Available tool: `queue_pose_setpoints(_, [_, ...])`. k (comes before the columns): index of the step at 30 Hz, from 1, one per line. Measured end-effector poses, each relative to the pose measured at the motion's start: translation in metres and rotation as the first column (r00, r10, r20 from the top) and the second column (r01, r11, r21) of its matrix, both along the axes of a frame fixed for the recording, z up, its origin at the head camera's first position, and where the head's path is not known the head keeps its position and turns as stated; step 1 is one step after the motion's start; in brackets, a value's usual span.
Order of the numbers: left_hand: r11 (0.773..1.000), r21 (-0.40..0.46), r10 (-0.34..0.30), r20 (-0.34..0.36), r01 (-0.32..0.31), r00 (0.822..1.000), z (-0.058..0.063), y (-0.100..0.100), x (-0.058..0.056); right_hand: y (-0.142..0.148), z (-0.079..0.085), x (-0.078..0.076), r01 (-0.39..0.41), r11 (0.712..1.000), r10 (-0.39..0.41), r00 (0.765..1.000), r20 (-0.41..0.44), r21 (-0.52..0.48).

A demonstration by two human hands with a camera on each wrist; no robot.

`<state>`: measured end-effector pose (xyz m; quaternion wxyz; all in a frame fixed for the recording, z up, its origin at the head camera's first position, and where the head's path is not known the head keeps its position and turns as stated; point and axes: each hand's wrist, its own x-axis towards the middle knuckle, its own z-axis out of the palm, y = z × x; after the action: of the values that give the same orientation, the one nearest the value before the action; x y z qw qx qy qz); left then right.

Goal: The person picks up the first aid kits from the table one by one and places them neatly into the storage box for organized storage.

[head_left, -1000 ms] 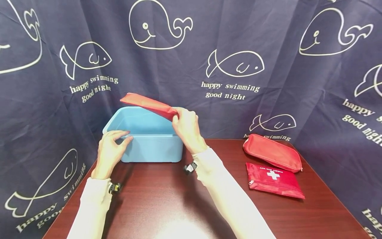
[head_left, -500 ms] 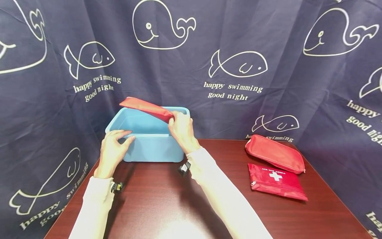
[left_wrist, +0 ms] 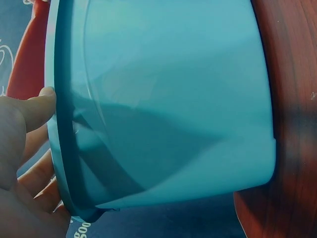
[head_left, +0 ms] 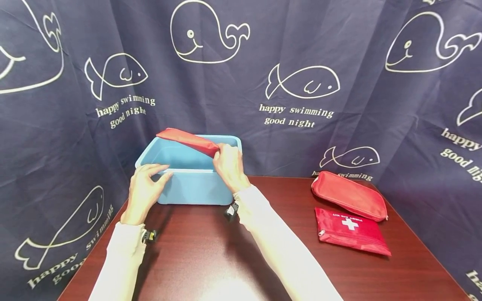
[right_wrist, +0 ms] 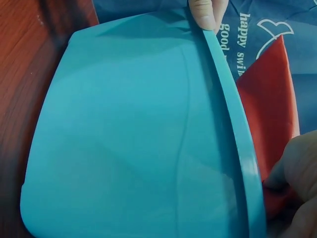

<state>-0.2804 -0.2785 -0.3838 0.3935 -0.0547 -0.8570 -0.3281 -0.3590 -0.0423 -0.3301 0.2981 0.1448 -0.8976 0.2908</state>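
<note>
Fingers (head_left: pixel 223 149) of the right hand (head_left: pixel 229 165) pinch a tilted red pouch (head_left: pixel 189 140).

3 red pouches (head_left: pixel 188 141) (head_left: pixel 348 194) (head_left: pixel 352 233), 1 blue bin (head_left: pixel 196 189), 2 hands (head_left: pixel 144 189) (head_left: pixel 229 165)

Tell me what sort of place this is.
Probably a makeshift recording corner: a printed dark curtain closes off the back and sides of a wood-grained table, and a small wrist-worn device is in view.

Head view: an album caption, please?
Red pouch in the right grip over a blue bin, left grip on its rim.
</note>
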Motion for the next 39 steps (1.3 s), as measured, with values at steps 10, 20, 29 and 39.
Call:
queue_pose_setpoints(10, [1.0, 0.0, -0.001, 0.0, 0.001, 1.0, -0.001, -0.001, -0.001, 0.0, -0.005, 0.0, 0.002, 0.998, -0.004, 0.999, 0.031, 0.057])
queue_pose_setpoints(20, [1.0, -0.003, -0.006, 0.003, 0.006, 1.0, -0.001, 0.001, -0.001, 0.009, 0.006, 0.01, -0.053, 0.997, 0.048, 0.994, 0.094, 0.053])
queue_pose_setpoints(29, [1.0, -0.003, -0.004, 0.004, 0.004, 1.0, -0.001, -0.003, -0.002, 0.027, 0.021, 0.023, -0.043, 0.999, 0.042, 0.997, 0.069, 0.013])
queue_pose_setpoints(39, [1.0, -0.002, -0.001, 0.015, 0.001, 1.0, -0.001, -0.003, -0.003, 0.062, 0.018, 0.038, -0.03, 0.999, 0.031, 0.997, 0.072, -0.021])
